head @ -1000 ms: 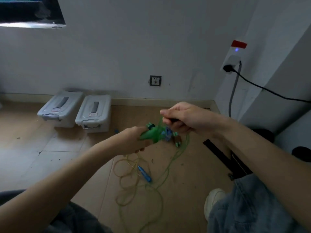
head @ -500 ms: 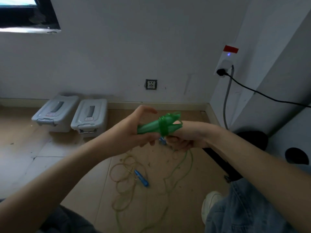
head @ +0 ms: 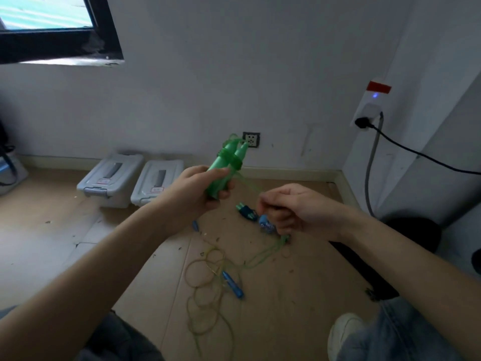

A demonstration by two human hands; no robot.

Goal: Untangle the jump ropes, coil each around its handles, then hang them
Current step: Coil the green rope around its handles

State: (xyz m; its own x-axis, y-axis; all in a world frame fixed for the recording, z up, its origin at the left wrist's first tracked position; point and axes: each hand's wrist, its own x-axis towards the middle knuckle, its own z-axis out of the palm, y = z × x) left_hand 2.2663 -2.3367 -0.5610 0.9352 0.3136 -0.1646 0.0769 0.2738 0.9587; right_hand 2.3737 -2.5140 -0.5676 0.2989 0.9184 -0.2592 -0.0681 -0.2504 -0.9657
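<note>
A few turns of green rope (head: 250,186) already bind the paired green handles (head: 223,170), gripped upright in the left hand (head: 200,191). The right hand (head: 294,212) pinches the cord just beside them; most trails to the floor (head: 299,295). The yellowish rope (head: 205,282) with blue handle (head: 233,284) lies loose there, uncoiled, nothing hung.

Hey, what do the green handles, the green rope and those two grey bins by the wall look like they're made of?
Green handles: likely moulded plastic, smooth with a slight sheen and tapered tips. Green rope: seems a thin translucent vinyl or PVC cord; it lies in loose springy loops. Grey bins: probably matte plastic, with rounded moulded lids, recessed darker handles and a front latch.
</note>
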